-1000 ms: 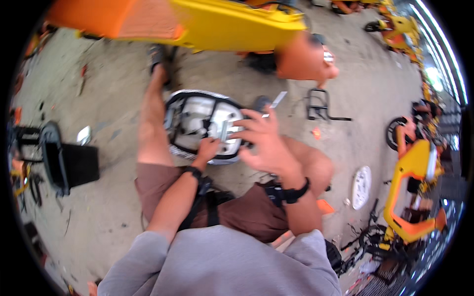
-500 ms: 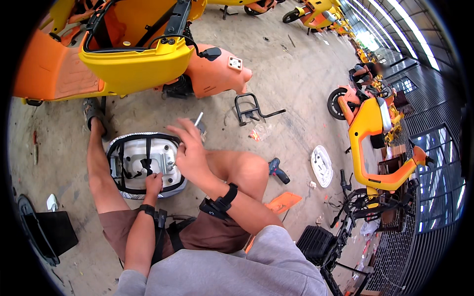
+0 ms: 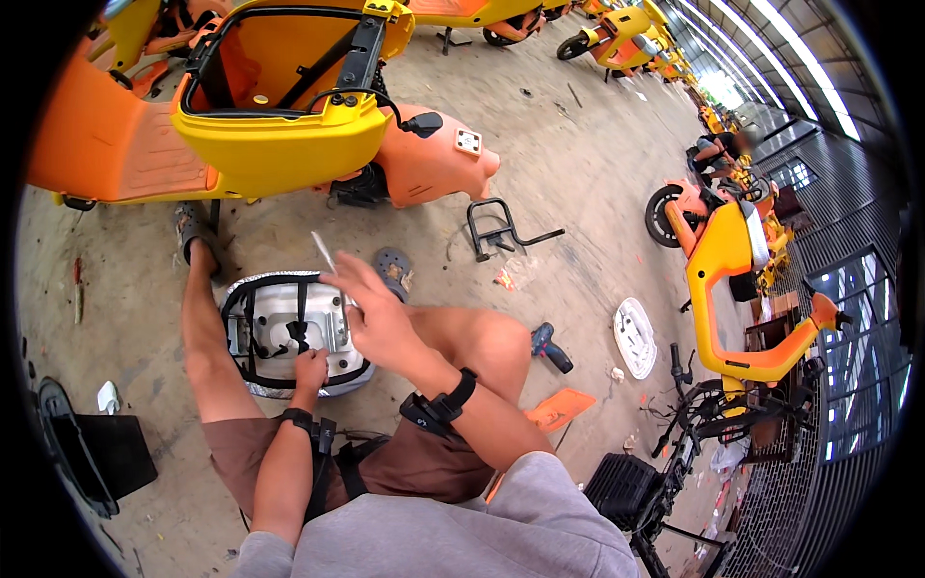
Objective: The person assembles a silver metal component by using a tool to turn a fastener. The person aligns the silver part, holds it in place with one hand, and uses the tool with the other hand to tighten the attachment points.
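An upturned scooter seat [image 3: 279, 368] lies on the floor between my legs, with a white inner shell, silvery sides and a black edge. Black straps [image 3: 302, 301] cross its inside and bunch up near the middle. My left hand [image 3: 310, 369] is closed at the lower end of that bunched strap, over the seat. Above the seat's right side, my right hand [image 3: 374, 318] grips a thin silvery rod-shaped tool [image 3: 322, 250], whose upper end sticks up past the fingers. The hand hides its lower part, so its exact kind does not show.
A yellow and orange scooter [image 3: 279, 144] stands ahead. Right of my knee lie a cordless drill [image 3: 550, 348], a white seat shell [image 3: 633, 337] and an orange panel [image 3: 561, 408]. A black metal bracket [image 3: 498, 229] lies beyond. At left is a black bin [image 3: 111, 453]. Another person [image 3: 718, 149] crouches far right.
The rod in my right hand has swung from leaning right to leaning left. My left hand stays at the strap. The whole view has shifted slightly.
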Motion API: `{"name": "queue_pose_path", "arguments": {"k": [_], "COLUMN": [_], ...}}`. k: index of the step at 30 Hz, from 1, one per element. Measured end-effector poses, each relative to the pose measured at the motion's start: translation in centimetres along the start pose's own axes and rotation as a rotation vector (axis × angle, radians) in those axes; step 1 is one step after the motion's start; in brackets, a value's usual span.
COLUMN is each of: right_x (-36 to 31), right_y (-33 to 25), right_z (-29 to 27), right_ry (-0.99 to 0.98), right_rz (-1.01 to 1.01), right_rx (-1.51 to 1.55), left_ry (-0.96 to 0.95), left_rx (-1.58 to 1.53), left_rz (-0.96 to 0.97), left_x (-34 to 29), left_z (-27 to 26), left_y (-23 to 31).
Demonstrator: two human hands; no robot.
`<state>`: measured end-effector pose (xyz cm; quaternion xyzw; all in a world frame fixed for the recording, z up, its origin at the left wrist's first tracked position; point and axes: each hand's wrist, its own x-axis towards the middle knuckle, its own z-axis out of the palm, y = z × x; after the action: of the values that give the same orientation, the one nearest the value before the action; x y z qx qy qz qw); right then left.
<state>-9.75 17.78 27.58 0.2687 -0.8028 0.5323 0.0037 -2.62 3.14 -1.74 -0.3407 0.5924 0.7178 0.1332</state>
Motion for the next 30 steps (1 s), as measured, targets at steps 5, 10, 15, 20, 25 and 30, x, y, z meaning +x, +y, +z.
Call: {"name": "queue_pose_path", "arguments": {"k": [5,10,15,20,25,30], "right_x": [0.8,0.4,0.7,0.0,0.3,0.5], "right_y": [2.4,3.7,-1.2,-1.0,-0.8,-1.1], "right_z": [-0.8,-1.5,-2.8,-2.3,-2.5,-2.4], "right_ry": [0.113,-0.008,-0.243,-0.093,-0.168,-0.145], "right_rz": [0.186,0.413,0.064,-0.189,0.198,0.507], "right_rx": [-0.126,0.157,-0.326,-0.735,-0.489,-0.357], "left_ry": [0.01,0.04,0.073,0.125,0.105,0.101], "left_rx": [-0.052,0.128,0.215,0.192,0.21,0.2], "left_rz": [-0.02,0.082,0.258,0.175,0.144,0.157], "left_x": [0.5,0.3,0.1,-0.9,-1.0,-1.0], "left_z": [-0.2,-0.2,-0.5,0.1,0.2,0.3], "left_y": [0.0,-0.5,-1.9,-0.9,0.1,0.0]}}
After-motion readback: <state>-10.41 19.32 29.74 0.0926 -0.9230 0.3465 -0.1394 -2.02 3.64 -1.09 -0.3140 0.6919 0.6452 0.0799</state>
